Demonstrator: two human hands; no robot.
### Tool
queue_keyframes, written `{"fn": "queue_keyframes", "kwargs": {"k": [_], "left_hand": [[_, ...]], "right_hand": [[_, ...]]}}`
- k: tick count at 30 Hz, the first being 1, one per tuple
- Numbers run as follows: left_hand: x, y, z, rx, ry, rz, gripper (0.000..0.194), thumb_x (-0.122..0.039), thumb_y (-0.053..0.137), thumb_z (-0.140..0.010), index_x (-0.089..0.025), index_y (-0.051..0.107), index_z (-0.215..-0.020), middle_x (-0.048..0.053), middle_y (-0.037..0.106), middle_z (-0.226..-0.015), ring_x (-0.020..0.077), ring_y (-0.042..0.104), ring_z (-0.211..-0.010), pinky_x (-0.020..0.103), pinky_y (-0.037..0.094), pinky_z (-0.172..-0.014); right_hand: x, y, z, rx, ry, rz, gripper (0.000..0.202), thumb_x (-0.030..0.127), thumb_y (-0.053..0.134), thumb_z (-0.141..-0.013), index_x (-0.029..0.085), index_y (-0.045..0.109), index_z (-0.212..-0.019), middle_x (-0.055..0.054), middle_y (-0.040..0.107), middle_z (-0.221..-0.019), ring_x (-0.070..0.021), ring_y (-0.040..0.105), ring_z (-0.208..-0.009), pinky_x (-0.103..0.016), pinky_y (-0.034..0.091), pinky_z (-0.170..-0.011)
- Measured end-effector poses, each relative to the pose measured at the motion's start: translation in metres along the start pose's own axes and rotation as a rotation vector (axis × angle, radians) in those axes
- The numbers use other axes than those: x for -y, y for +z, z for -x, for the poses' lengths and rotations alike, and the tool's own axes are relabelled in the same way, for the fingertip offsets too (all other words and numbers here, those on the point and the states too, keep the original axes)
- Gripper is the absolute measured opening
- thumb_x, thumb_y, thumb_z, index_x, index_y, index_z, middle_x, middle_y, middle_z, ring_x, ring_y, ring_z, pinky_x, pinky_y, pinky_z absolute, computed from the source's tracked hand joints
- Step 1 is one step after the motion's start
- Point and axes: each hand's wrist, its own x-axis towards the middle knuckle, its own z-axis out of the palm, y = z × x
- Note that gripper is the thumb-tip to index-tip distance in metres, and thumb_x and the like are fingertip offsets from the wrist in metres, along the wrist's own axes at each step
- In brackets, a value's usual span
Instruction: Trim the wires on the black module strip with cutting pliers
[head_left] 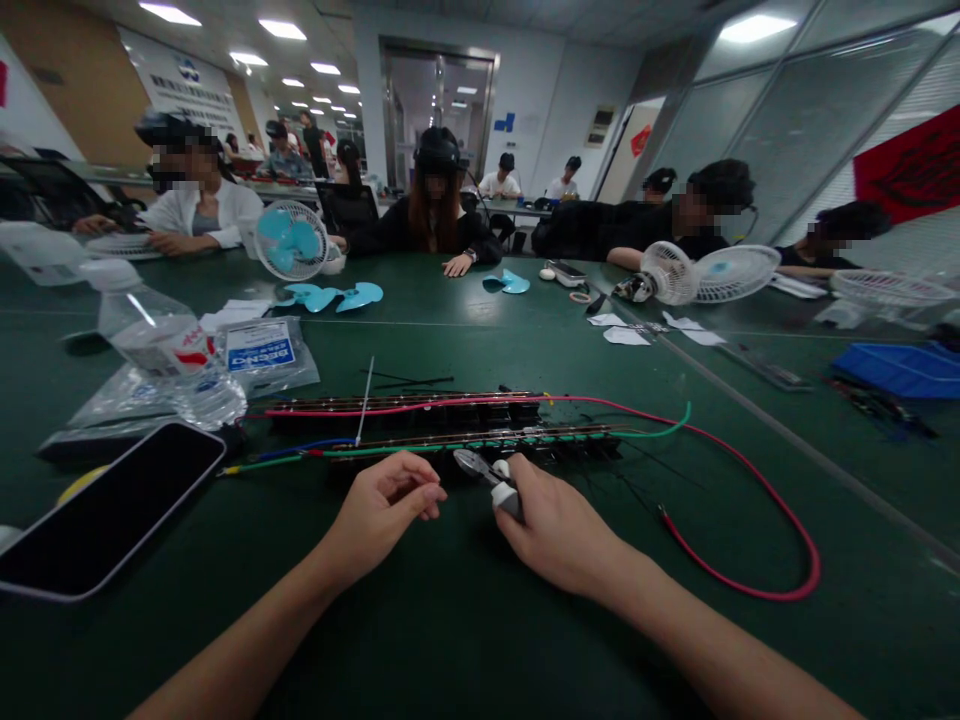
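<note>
1. Plainly, the right hand (pixel 559 525) is closed around the pale grips of a small pair of cutters (pixel 481 468), whose metal head points left, toward the other hand.
2. The left hand (pixel 390 510) is loosely curled, thumb near the fingertips; whether anything thin is pinched there I cannot tell.
3. Just beyond both hands lie two long dark strips, roughly parallel and running crosswise: the front strip (pixel 559 445) nearer the hands, the rear strip (pixel 495 405) behind it.
4. A green wire (pixel 652 434) follows the front strip and curls up past its right end; a blue wire (pixel 324 442) joins it at the left.
5. A white cable tie (pixel 366 400) stands upright, slightly tilted, at the front strip's left part.
6. A red wire (pixel 810 570) runs along the rear strip, then loops back toward the wearer on the right.
7. At left on the green table (pixel 450 650) are a phone (pixel 120 515), a clear bottle (pixel 154 335) and a printed plastic bag (pixel 277 350).
8. Farther off sit blue fan blades (pixel 360 297), a fan (pixel 289 242) and, at right, a blue tray (pixel 900 370).
9. Across the table, a person in dark clothes (pixel 401 225) rests a hand on the surface.
</note>
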Motion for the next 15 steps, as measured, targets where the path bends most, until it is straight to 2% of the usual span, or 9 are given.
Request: {"fn": "queue_keyframes", "kwargs": {"k": [7,11,15], "left_hand": [[0.000,0.001,0.004,-0.062,0.166,-0.133,0.007,-0.021,0.066,-0.083,-0.015,0.068,-0.085,0.004,0.069,-0.079,0.0149,0.065,-0.069,0.027,0.055,-0.065],[-0.002,0.001,0.005,-0.209,0.202,-0.239,0.010,-0.024,0.064,-0.084,-0.016,0.070,-0.088,0.004,0.070,-0.078,0.0153,0.066,-0.068,0.028,0.056,-0.064],[0.001,-0.002,0.002,-0.373,0.163,-0.260,0.016,-0.025,0.059,-0.087,-0.016,0.069,-0.095,0.006,0.073,-0.088,0.0162,0.067,-0.070,0.028,0.057,-0.064]], "right_hand": [[-0.006,-0.001,-0.005,-0.006,0.021,-0.003,0.016,0.019,0.052,-0.076,0.020,0.044,-0.090,-0.007,0.058,-0.091,-0.0179,0.055,-0.073,-0.030,0.038,-0.062],[-0.012,0.005,-0.006,-0.008,-0.014,-0.028,0.016,0.021,0.052,-0.076,0.020,0.045,-0.090,-0.006,0.058,-0.087,-0.0178,0.055,-0.073,-0.030,0.039,-0.063],[-0.014,0.010,-0.007,-0.014,-0.051,-0.047,0.021,0.019,0.053,-0.076,0.019,0.047,-0.095,-0.008,0.058,-0.097,-0.0194,0.056,-0.083,-0.032,0.043,-0.070]]}}
